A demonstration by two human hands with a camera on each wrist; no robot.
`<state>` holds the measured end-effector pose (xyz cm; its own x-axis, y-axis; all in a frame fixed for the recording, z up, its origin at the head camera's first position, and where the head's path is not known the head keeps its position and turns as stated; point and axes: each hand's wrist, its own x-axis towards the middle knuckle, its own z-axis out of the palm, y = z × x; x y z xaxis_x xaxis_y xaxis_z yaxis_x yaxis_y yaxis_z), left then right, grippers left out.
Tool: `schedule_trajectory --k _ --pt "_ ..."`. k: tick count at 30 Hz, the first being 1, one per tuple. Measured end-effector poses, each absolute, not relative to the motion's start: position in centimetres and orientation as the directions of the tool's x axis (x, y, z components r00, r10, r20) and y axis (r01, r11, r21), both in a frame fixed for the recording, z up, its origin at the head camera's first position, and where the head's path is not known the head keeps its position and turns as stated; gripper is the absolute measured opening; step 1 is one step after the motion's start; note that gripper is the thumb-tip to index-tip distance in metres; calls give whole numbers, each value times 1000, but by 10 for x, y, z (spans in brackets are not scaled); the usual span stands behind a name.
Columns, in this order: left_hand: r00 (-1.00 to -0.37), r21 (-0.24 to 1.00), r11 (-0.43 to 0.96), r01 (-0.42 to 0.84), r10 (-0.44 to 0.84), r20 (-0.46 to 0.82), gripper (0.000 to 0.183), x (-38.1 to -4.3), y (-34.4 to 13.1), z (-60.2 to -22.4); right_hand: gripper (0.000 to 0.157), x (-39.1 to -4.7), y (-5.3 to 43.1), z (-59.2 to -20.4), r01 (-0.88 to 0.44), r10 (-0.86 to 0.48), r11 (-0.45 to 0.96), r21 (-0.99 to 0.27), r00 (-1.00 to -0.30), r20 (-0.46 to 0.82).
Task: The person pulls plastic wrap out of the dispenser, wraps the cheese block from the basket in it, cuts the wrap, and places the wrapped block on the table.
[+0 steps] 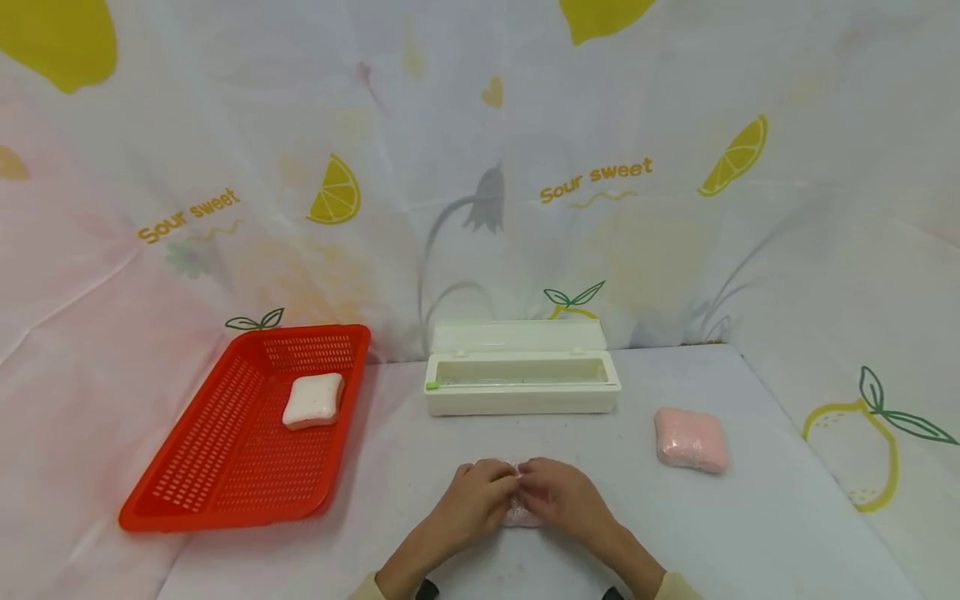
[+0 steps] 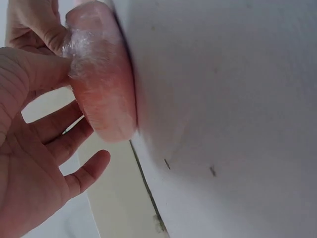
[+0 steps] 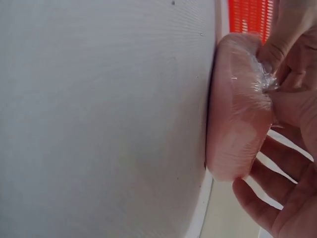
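Note:
In the head view, a pink pillow-shaped block [image 1: 521, 517] wrapped in cling film lies on the table between my two hands, which cover much of it. My left hand [image 1: 472, 502] pinches the gathered cling film [image 2: 81, 47] on top of the block between thumb and index finger; its other fingers spread beside the block. Facing it, my right hand [image 1: 567, 500] pinches the same bunched film, thumb close to the left thumb. The right wrist view shows the clear film creased over the pink block [image 3: 235, 114], with right fingertips at its far side.
Behind my hands stands a cream dispenser box [image 1: 522, 402], lid raised, with a green slider on its left. A red basket [image 1: 225, 523] on the left holds a white square block [image 1: 312, 400]. Another pink film-wrapped block [image 1: 690, 439] lies to the right. A lemon-print curtain hangs behind.

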<state>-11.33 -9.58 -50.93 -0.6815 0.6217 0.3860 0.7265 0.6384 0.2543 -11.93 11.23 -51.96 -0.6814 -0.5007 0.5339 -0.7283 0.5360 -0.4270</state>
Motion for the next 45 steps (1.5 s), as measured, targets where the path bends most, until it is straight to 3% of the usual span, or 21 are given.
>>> schedule_trajectory --k 4,8,10,15,19,26,30,33,37,42,45 --pt "-637 187 617 764 676 372 18 -114 -98 -511 18 -120 113 -517 -763 -595 557 -328 -642 483" --pt "-585 110 588 802 734 344 14 -115 -100 -507 20 -117 115 -511 -745 -642 598 -295 -666 380" --pt "-586 107 582 806 762 276 22 -114 -103 -503 23 -115 117 -506 -737 -669 611 -290 -676 309" --pt "-614 156 596 788 781 112 59 -111 -110 -499 54 -110 127 -494 -721 -739 613 -322 -668 90" --pt "-620 171 599 783 772 136 68 -109 -111 -503 75 -110 131 -494 -704 -742 629 -330 -671 18" --pt "-604 195 572 797 765 222 61 -111 -114 -510 51 -113 137 -500 -776 -760 545 -317 -617 204" --pt "-604 316 527 789 758 246 43 -116 -117 -508 40 -120 145 -501 -752 -749 483 -448 -620 233" --pt "-640 558 446 700 738 214 31 -118 -119 -503 30 -123 148 -500 -645 -723 406 -648 -660 203" --pt "-716 829 332 450 689 113 21 -119 -119 -496 14 -123 146 -500 -459 -687 305 -834 -713 142" --pt "-813 943 290 164 580 -37 20 -120 -113 -498 21 -120 139 -502 -231 -567 340 -912 -824 -3" --pt "-869 932 346 107 488 -82 21 -121 -108 -503 26 -120 134 -504 -140 -480 407 -903 -873 -81"
